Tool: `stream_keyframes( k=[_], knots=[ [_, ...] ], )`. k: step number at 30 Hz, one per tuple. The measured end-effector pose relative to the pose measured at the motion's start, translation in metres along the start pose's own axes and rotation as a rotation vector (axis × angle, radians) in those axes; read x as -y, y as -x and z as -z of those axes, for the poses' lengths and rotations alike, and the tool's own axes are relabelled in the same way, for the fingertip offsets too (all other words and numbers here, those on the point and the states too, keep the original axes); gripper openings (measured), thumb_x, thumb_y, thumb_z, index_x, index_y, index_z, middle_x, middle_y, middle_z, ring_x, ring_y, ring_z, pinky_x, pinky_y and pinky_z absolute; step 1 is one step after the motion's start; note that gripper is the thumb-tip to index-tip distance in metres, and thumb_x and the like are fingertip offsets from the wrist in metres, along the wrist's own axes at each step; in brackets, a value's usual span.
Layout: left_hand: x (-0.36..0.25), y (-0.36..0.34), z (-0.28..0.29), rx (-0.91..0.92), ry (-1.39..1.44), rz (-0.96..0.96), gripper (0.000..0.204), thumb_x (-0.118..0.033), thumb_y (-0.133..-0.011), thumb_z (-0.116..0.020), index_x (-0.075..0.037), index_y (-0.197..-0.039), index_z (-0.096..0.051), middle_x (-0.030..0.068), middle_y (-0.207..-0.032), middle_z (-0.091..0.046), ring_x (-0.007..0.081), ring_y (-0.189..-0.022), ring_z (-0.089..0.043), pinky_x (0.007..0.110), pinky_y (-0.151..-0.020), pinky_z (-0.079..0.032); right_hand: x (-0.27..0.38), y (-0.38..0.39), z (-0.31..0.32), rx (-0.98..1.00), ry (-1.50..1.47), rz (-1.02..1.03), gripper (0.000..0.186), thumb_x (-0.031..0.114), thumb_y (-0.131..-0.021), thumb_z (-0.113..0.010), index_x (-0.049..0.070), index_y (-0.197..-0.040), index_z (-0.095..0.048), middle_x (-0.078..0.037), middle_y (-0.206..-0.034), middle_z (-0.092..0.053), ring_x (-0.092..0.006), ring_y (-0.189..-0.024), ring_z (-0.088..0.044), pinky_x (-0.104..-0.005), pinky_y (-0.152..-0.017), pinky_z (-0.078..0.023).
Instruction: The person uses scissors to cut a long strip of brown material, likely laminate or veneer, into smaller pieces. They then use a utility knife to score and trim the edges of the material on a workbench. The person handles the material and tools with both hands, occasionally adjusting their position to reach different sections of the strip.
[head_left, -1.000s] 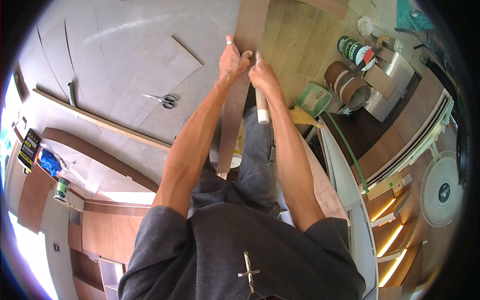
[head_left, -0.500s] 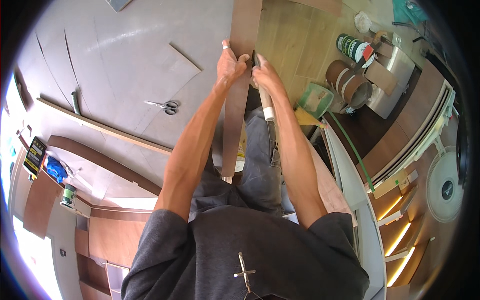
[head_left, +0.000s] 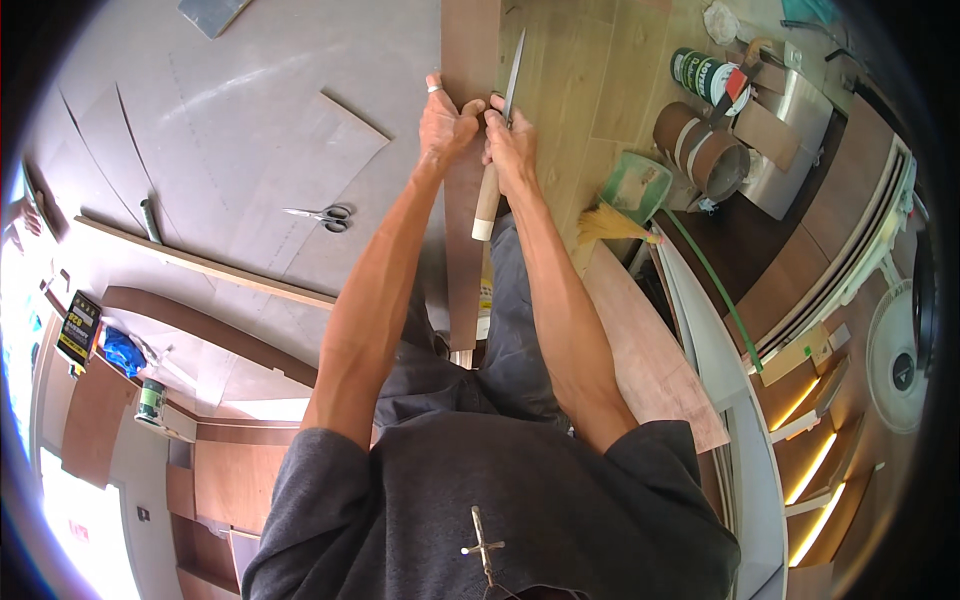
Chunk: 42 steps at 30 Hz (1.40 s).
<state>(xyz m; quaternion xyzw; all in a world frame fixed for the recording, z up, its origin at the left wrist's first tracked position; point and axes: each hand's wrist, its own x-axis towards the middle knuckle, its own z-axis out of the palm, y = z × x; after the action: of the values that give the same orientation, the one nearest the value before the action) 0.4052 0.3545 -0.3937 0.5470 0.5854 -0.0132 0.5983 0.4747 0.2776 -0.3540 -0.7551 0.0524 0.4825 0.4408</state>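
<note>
A long, narrow brown board point(head_left: 464, 240) runs from the top of the view down between my legs. My left hand point(head_left: 446, 128) grips it, fingers at its left side and thumb across toward the right edge. Beside that edge, my right hand point(head_left: 512, 150) is closed around a wooden-handled bladed tool point(head_left: 485, 212). Its pale handle points toward me, while the slim grey blade tapers to a point facing away. Whether it is a file or a knife, I cannot tell. Both hands are close together; the right fingertips are near the left thumb.
Scissors point(head_left: 325, 215) and a wood strip point(head_left: 205, 262) lie on the grey sheet point(head_left: 250, 150) at left. At right are a green dustpan point(head_left: 637, 185), a straw broom point(head_left: 615, 224), a brown roll point(head_left: 700, 150), a can point(head_left: 705, 78) and a white fan point(head_left: 893, 360).
The tool's blade has swung up off the board's edge and now shows lengthwise, pointing away. My right hand has shifted left. The board and left hand sit slightly further left in view.
</note>
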Motion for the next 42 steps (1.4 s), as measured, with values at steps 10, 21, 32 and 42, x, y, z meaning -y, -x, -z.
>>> stream_keyframes(
  k=[10,21,32,42],
  knots=[
    [0.008,-0.004,-0.003,0.002,0.006,-0.022,0.060,-0.021,-0.081,-0.070,-0.009,-0.126,-0.034,0.0240,-0.112,-0.063,0.0424,-0.107,-0.059,0.046,-0.092,-0.045,0.022,0.040,0.038,0.224,0.161,-0.290,0.066,0.013,-0.097,-0.045,0.004,-0.154,-0.011,-0.002,-0.074,-0.045,-0.0100,-0.055,-0.045,-0.0258,-0.049,-0.045],
    [0.004,-0.003,0.001,0.009,-0.041,-0.009,0.063,-0.023,-0.080,-0.071,-0.008,-0.126,-0.032,0.0265,-0.111,-0.063,0.0438,-0.108,-0.059,0.047,-0.091,-0.045,0.064,0.033,0.016,0.319,0.510,-0.261,0.063,0.007,-0.096,-0.045,0.000,-0.152,-0.016,-0.004,-0.078,-0.050,-0.0117,-0.059,-0.050,-0.0282,-0.049,-0.048],
    [0.007,-0.004,-0.002,-0.006,-0.065,-0.021,0.065,-0.023,-0.080,-0.072,-0.007,-0.128,-0.032,0.0254,-0.111,-0.063,0.0441,-0.106,-0.059,0.047,-0.091,-0.046,-0.022,-0.016,0.042,0.440,1.138,0.395,0.039,0.006,-0.074,-0.064,-0.009,-0.108,-0.055,-0.024,-0.086,-0.063,-0.0300,-0.076,-0.064,-0.0340,-0.066,-0.055],
    [-0.006,-0.002,0.001,0.043,-0.051,0.021,0.062,-0.022,-0.080,-0.070,-0.009,-0.128,-0.032,0.0249,-0.112,-0.063,0.0432,-0.107,-0.059,0.047,-0.091,-0.045,-0.097,-0.063,0.036,0.185,1.239,0.644,0.063,0.001,-0.087,-0.043,-0.005,-0.147,-0.025,-0.011,-0.072,-0.057,-0.0183,-0.054,-0.057,-0.0332,-0.047,-0.049]
  ],
)
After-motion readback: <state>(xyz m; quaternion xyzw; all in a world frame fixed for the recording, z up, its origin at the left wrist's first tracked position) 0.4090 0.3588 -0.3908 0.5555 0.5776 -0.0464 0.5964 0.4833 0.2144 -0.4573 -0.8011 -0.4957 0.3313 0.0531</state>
